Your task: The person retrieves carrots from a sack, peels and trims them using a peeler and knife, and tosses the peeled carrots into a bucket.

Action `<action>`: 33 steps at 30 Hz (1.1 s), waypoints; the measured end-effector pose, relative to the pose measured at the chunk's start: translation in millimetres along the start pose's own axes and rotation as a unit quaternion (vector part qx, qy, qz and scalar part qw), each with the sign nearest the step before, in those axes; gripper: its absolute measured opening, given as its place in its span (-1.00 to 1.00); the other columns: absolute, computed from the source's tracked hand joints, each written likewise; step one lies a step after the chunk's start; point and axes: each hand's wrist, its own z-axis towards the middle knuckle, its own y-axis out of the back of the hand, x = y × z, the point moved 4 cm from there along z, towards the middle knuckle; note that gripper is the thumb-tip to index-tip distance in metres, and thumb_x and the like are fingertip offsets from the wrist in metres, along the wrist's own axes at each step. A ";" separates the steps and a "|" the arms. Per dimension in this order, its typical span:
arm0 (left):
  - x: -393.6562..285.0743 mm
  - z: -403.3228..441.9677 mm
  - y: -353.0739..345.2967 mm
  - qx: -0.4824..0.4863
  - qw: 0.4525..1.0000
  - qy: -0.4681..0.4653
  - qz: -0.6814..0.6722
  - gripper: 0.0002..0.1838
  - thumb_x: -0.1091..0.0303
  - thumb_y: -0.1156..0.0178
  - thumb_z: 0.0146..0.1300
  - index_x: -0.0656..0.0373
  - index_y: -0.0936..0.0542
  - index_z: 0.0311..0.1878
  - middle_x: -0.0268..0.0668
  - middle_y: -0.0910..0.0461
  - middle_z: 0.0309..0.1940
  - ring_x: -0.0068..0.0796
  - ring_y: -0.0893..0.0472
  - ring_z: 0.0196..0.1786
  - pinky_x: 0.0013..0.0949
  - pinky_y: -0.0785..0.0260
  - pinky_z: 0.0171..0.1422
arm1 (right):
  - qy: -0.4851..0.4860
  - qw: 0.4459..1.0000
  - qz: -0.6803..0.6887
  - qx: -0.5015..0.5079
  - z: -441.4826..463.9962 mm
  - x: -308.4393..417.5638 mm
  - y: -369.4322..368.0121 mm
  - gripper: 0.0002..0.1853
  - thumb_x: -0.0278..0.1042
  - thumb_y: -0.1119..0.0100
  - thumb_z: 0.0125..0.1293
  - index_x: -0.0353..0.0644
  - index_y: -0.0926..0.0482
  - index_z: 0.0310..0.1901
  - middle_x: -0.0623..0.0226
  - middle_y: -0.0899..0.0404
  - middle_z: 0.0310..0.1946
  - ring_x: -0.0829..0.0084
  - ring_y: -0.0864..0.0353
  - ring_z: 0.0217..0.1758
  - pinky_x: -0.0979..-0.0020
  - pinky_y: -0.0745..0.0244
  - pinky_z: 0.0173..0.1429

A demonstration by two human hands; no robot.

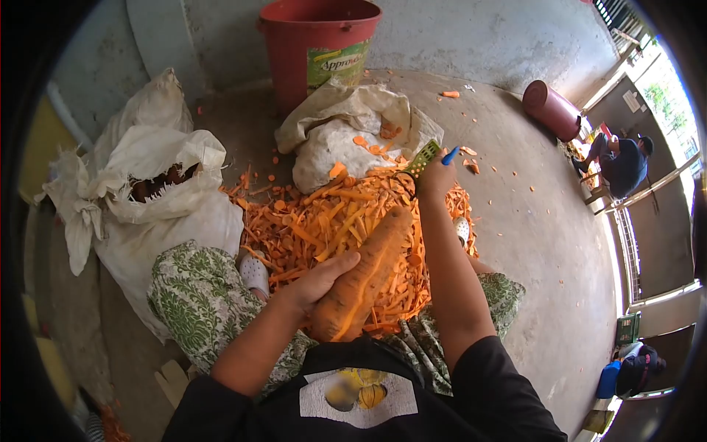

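A large carrot (361, 276) with a paler peeled strip along its length lies slanted in front of my body. My left hand (322, 281) is closed round its lower left side, thumb on top. Up and to the right, my right hand (436, 177) grips a green peeler (421, 159) with a blue tip (450, 155) beside the fingers. The peeler is apart from the carrot, beyond its far end. Beneath both hands spreads a heap of orange peelings and slices (294, 228).
A red bucket (291, 51) stands by the wall behind a crumpled white sack (324, 158). Another white sack (173, 236), torn open, is at the left. A dark red bin (549, 110) lies tipped over. Two people (626, 168) are far off at the right.
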 end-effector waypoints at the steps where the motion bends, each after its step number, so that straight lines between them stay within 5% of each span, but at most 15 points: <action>1: -0.9 1.1 2.2 0.000 1.000 0.000 0.000 -0.46 -0.03 0.05 0.23 0.24 -0.32 0.09 -0.15 -0.49 -0.14 -0.42 -0.55 -0.20 -0.34 -0.46 -0.15 | -0.031 0.999 0.019 0.013 0.9 2.3 1.5 -0.66 -0.19 0.04 0.24 -0.33 -0.41 -0.52 0.16 -0.39 -0.70 0.22 -0.37 -0.65 0.23 -0.24 -0.47; 3: 1.4 4.7 12.9 -0.051 0.996 0.043 -0.057 -0.43 -0.04 0.00 0.20 0.24 -0.31 0.09 -0.14 -0.49 -0.14 -0.40 -0.55 -0.19 -0.31 -0.46 -0.16 | -0.032 0.996 0.074 0.031 -20.3 26.5 19.3 -0.65 -0.19 0.06 0.27 -0.33 -0.39 -0.52 0.23 -0.37 -0.71 0.36 -0.33 -0.68 0.30 -0.23 -0.50; 5: -4.0 7.0 17.2 -0.055 0.995 0.028 -0.084 -0.43 -0.03 -0.01 0.19 0.25 -0.32 0.08 -0.13 -0.49 -0.17 -0.37 -0.56 -0.21 -0.30 -0.47 -0.16 | -0.096 0.932 0.324 0.127 -51.7 46.3 29.4 -0.66 -0.18 0.08 0.29 -0.30 -0.36 -0.50 0.32 -0.34 -0.71 0.50 -0.27 -0.66 0.39 -0.19 -0.51; 7: -6.3 7.6 20.0 -0.056 0.993 0.019 -0.105 -0.44 -0.03 -0.01 0.19 0.25 -0.32 0.08 -0.13 -0.50 -0.19 -0.35 -0.56 -0.22 -0.28 -0.47 -0.16 | 0.046 0.975 0.175 0.132 -71.3 38.6 34.5 -0.66 -0.16 0.10 0.31 -0.28 -0.34 -0.48 0.36 -0.31 -0.70 0.56 -0.24 -0.62 0.44 -0.18 -0.50; 16: -11.2 4.1 18.5 0.029 0.990 -0.003 -0.134 -0.45 -0.03 -0.01 0.17 0.29 -0.34 0.00 -0.01 -0.51 -0.33 -0.10 -0.57 -0.30 -0.17 -0.50 -0.28 | 0.021 0.995 0.075 0.069 -57.9 -25.1 53.7 -0.66 -0.20 0.10 0.31 -0.26 -0.32 -0.53 0.44 -0.25 -0.72 0.59 -0.18 -0.65 0.46 -0.13 -0.53; 20: -4.2 16.0 27.8 -0.068 0.994 0.005 -0.080 -0.51 -0.03 0.02 0.20 0.22 -0.39 -0.02 -0.15 -0.53 -0.32 -0.30 -0.58 -0.35 -0.29 -0.49 -0.29 | -0.038 0.977 0.174 0.114 -88.1 27.7 60.0 -0.66 -0.18 0.07 0.30 -0.20 -0.32 -0.56 0.53 -0.25 -0.70 0.65 -0.18 -0.62 0.53 -0.11 -0.50; 22: -4.0 19.9 31.5 -0.117 0.991 0.028 -0.056 -0.59 0.00 0.12 0.27 0.12 -0.43 -0.05 -0.31 -0.54 -0.29 -0.53 -0.57 -0.35 -0.42 -0.46 -0.30 | 0.009 0.971 0.184 0.152 -113.6 52.0 56.5 -0.66 -0.17 0.09 0.31 -0.23 -0.33 -0.54 0.47 -0.28 -0.71 0.61 -0.19 -0.64 0.51 -0.13 -0.52; 27: 6.3 42.3 52.5 -0.126 0.988 -0.020 -0.092 -0.59 0.06 0.32 0.35 0.11 -0.41 -0.02 -0.29 -0.53 -0.22 -0.50 -0.56 -0.24 -0.40 -0.47 -0.22 | 0.059 0.965 0.098 0.237 -158.8 54.5 47.8 -0.64 -0.15 0.08 0.30 -0.27 -0.31 -0.53 0.33 -0.27 -0.73 0.56 -0.18 -0.65 0.43 -0.16 -0.53; 29: 8.0 42.6 54.5 -0.127 0.988 -0.001 -0.089 -0.53 0.00 0.35 0.34 0.12 -0.32 0.08 -0.23 -0.49 -0.13 -0.40 -0.53 -0.16 -0.33 -0.42 -0.09 | 0.011 0.960 0.111 0.258 -160.9 42.5 42.1 -0.68 -0.18 0.05 0.28 -0.21 -0.33 -0.54 0.49 -0.29 -0.70 0.66 -0.22 -0.62 0.53 -0.13 -0.54; 33: 8.4 44.1 51.4 -0.119 0.987 -0.002 -0.104 -0.55 0.02 0.35 0.35 0.11 -0.39 0.02 -0.27 -0.52 -0.17 -0.46 -0.56 -0.22 -0.38 -0.48 -0.21 | -0.011 0.963 0.105 0.248 -160.0 41.0 43.3 -0.66 -0.18 0.07 0.29 -0.25 -0.30 -0.54 0.38 -0.26 -0.75 0.57 -0.18 -0.65 0.45 -0.14 -0.53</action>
